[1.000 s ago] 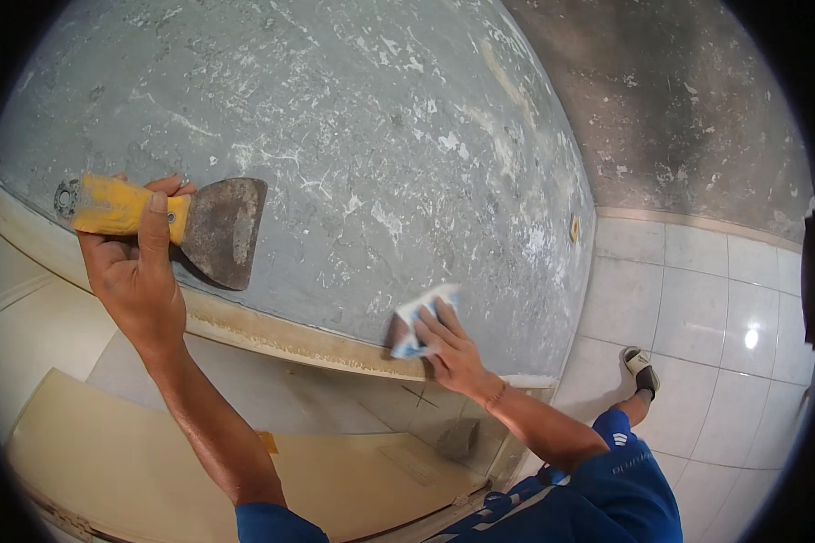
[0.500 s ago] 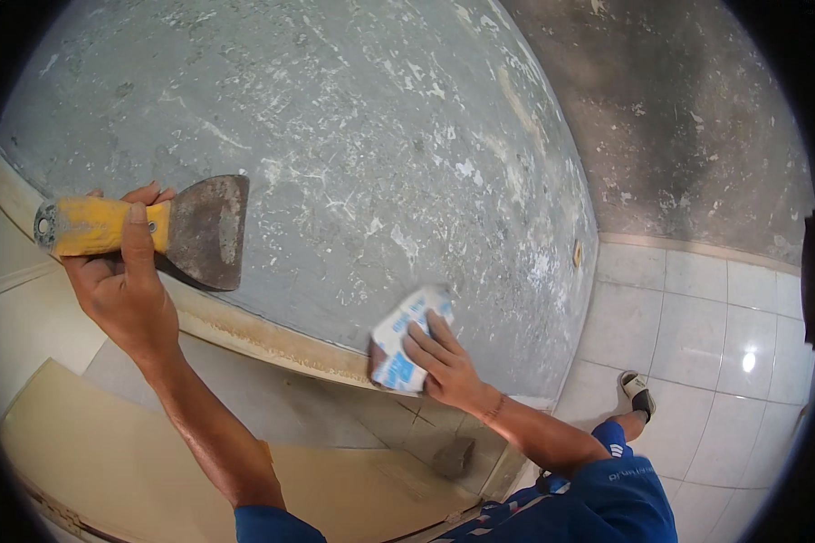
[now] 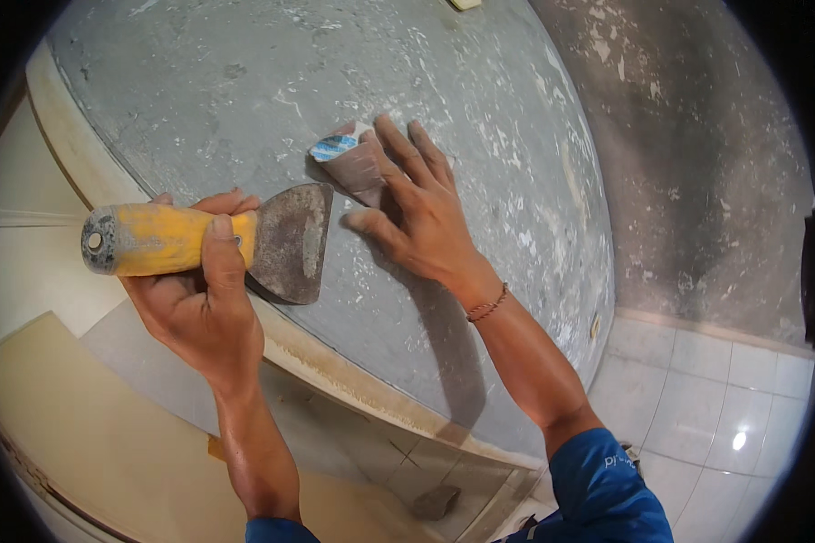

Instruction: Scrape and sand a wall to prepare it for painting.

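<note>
The left hand (image 3: 199, 312) is closed around the scraper (image 3: 177, 237). Just above and right of the scraper's blade (image 3: 290, 249), the right hand (image 3: 421, 217), fingers spread, holds folded sandpaper (image 3: 353, 170) against the grey wall (image 3: 525, 244). Swinging back toward the scraper could knock the thumb on its edge (they sit close); loose fingers could let the sandpaper slip.

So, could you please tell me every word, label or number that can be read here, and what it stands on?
I won't copy wording, but print shows on three things:
Blue right sleeve: pale lettering, only partly visible.
Yellow scraper handle: worn lettering, too faint to read.
Folded sheet by the right hand: blue print on white, too cut off to read.
</note>
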`<state>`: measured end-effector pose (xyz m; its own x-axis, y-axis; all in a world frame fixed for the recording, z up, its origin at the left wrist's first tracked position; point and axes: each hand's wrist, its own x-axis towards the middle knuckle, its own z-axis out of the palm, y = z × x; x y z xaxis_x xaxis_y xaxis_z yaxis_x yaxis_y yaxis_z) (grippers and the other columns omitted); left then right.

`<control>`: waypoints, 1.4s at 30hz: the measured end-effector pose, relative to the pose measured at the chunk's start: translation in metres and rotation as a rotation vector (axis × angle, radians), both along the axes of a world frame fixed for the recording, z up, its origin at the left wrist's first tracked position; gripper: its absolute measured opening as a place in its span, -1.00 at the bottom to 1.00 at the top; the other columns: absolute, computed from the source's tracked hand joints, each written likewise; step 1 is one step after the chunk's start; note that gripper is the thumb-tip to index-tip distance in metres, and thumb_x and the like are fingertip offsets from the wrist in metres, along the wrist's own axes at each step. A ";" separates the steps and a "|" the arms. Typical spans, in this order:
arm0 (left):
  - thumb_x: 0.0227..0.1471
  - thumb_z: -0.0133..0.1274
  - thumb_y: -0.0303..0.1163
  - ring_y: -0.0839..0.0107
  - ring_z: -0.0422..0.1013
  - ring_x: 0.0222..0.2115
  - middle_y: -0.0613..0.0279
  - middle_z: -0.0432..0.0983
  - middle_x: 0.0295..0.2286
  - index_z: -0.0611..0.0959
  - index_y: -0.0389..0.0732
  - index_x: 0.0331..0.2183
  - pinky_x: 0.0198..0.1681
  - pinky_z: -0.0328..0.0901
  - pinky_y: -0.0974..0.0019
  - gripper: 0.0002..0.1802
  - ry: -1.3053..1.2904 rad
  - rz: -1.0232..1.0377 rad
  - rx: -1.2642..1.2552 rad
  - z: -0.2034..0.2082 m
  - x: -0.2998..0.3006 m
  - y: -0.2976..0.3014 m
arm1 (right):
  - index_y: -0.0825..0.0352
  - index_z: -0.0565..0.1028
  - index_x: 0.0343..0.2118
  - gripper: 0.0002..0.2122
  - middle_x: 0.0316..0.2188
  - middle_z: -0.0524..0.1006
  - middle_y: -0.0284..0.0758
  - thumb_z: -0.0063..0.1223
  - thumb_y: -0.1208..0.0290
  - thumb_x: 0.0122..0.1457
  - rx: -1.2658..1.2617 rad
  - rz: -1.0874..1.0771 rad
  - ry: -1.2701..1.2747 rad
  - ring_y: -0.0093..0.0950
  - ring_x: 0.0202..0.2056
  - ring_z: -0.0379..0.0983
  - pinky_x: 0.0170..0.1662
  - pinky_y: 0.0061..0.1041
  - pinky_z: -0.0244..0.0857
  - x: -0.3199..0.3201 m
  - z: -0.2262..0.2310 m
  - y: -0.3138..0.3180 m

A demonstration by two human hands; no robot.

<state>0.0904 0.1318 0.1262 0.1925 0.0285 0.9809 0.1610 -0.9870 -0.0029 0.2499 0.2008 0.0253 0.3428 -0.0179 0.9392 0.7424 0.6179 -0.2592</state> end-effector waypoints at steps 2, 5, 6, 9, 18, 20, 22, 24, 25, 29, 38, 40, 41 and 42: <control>0.06 -0.03 -0.56 0.22 0.50 -0.37 -0.11 0.51 -0.37 0.18 -0.45 -0.08 -0.17 0.38 0.25 -0.57 -0.027 -0.009 0.044 -0.003 0.005 0.002 | 0.23 0.39 0.03 -0.47 0.18 0.19 -0.20 0.00 -0.01 0.07 0.011 -0.046 -0.024 0.00 0.17 0.04 0.18 -0.02 -0.14 0.004 -0.003 0.008; 0.04 -0.05 -0.56 0.25 0.49 -0.39 -0.07 0.51 -0.39 0.27 -0.46 -0.15 -0.20 0.38 0.28 -0.66 -0.027 0.026 0.169 0.002 0.006 0.007 | 0.24 0.44 -0.03 -0.54 0.17 0.21 -0.19 0.00 0.03 0.09 0.096 -0.082 -0.015 -0.01 0.16 0.07 0.18 -0.03 -0.14 0.018 0.020 0.018; 0.03 -0.06 -0.55 0.27 0.49 -0.41 -0.05 0.51 -0.39 0.32 -0.47 -0.19 -0.22 0.38 0.30 -0.71 -0.010 0.069 0.249 0.007 0.003 0.007 | 0.24 0.44 -0.03 -0.54 0.17 0.21 -0.19 0.00 0.03 0.09 0.104 -0.085 -0.021 -0.01 0.16 0.07 0.18 -0.03 -0.14 0.025 0.037 0.023; 0.01 -0.08 -0.53 0.34 0.47 -0.43 0.03 0.51 -0.40 0.41 -0.47 -0.32 -0.28 0.36 0.35 -0.81 -0.135 -0.030 0.267 0.002 0.020 0.009 | 0.25 0.47 -0.08 -0.60 0.16 0.23 -0.17 -0.02 0.10 0.10 0.126 -0.051 0.005 0.01 0.15 0.08 0.18 -0.05 -0.13 0.057 0.066 0.043; 0.05 -0.05 -0.47 0.30 0.46 -0.40 0.01 0.54 -0.40 0.39 -0.45 -0.34 -0.20 0.34 0.34 -0.80 -0.200 0.120 0.346 0.006 0.004 0.009 | 0.25 0.37 0.05 -0.49 0.13 0.29 -0.23 0.01 0.52 -0.07 -0.096 0.106 -0.204 0.05 0.18 0.03 0.23 -0.06 -0.09 -0.024 -0.060 -0.019; 0.06 -0.05 -0.48 0.30 0.47 -0.39 0.01 0.54 -0.40 0.38 -0.45 -0.33 -0.19 0.33 0.34 -0.80 -0.251 0.064 0.287 0.000 0.011 0.005 | 0.27 0.33 0.09 -0.51 0.13 0.28 -0.23 -0.04 0.46 0.01 -0.132 0.078 -0.263 0.02 0.19 0.03 0.22 -0.02 -0.14 -0.014 -0.111 -0.025; 0.06 -0.05 -0.48 0.31 0.47 -0.38 0.00 0.54 -0.39 0.38 -0.46 -0.32 -0.18 0.33 0.34 -0.79 -0.298 0.036 0.260 -0.004 0.017 0.003 | 0.25 0.33 0.10 -0.53 0.15 0.26 -0.22 -0.06 0.40 0.04 -0.151 0.038 -0.337 0.02 0.20 0.01 0.22 0.00 -0.18 0.007 -0.093 -0.015; 0.06 -0.02 -0.50 0.29 0.48 -0.37 -0.02 0.54 -0.38 0.34 -0.44 -0.28 -0.17 0.35 0.30 -0.76 -0.338 0.120 0.195 -0.011 0.022 0.008 | 0.18 0.32 0.11 -0.56 0.18 0.20 -0.22 -0.11 0.27 0.13 -0.138 -0.033 -0.351 0.03 0.22 -0.05 0.22 0.02 -0.27 0.030 -0.047 0.003; 0.06 -0.02 -0.50 0.29 0.48 -0.37 -0.02 0.54 -0.38 0.34 -0.44 -0.28 -0.17 0.35 0.30 -0.76 -0.350 0.144 0.211 -0.010 0.022 0.011 | 0.11 0.34 0.09 -0.59 0.21 0.15 -0.22 -0.12 0.26 0.14 -0.096 -0.009 -0.323 0.04 0.22 -0.07 0.22 0.02 -0.26 0.035 -0.003 0.010; 0.03 0.02 -0.51 0.23 0.49 -0.37 -0.07 0.52 -0.38 0.30 -0.39 -0.24 -0.19 0.39 0.22 -0.71 -0.311 0.086 0.156 0.005 0.046 0.017 | 0.12 0.38 0.03 -0.65 0.22 0.11 -0.20 -0.13 0.27 0.17 0.030 -0.024 -0.282 0.07 0.21 -0.08 0.20 0.06 -0.23 0.079 0.099 0.034; -0.02 0.07 -0.57 0.18 0.51 -0.39 -0.10 0.52 -0.41 0.24 -0.22 -0.25 -0.19 0.42 0.16 -0.64 -0.249 0.132 0.228 0.024 0.073 0.035 | 0.18 0.26 0.15 -0.56 0.23 0.05 -0.08 -0.29 0.19 0.22 -0.285 0.031 -0.271 0.21 0.18 -0.10 0.16 0.16 -0.24 0.066 -0.004 0.020; -0.03 0.08 -0.59 0.17 0.51 -0.41 -0.10 0.51 -0.42 0.23 -0.21 -0.25 -0.20 0.42 0.15 -0.63 -0.252 0.121 0.204 0.023 0.085 0.043 | 0.19 0.27 0.13 -0.54 0.26 -0.04 -0.06 -0.29 0.09 0.23 -0.158 -0.029 -0.166 0.18 0.21 -0.19 0.20 0.10 -0.33 0.103 0.084 0.037; -0.03 0.08 -0.58 0.16 0.51 -0.41 -0.10 0.51 -0.42 0.23 -0.21 -0.25 -0.20 0.42 0.14 -0.63 -0.264 0.091 0.185 0.024 0.087 0.045 | 0.20 0.27 0.12 -0.53 0.26 -0.04 -0.05 -0.26 0.06 0.22 -0.134 -0.062 -0.121 0.17 0.22 -0.19 0.20 0.08 -0.32 0.110 0.112 0.038; -0.03 0.08 -0.58 0.15 0.51 -0.42 -0.10 0.51 -0.42 0.23 -0.21 -0.25 -0.20 0.42 0.14 -0.63 -0.276 0.063 0.177 0.027 0.087 0.047 | 0.20 0.27 0.12 -0.53 0.26 -0.04 -0.05 -0.26 0.06 0.22 -0.126 -0.063 -0.120 0.17 0.22 -0.19 0.20 0.08 -0.32 0.110 0.114 0.039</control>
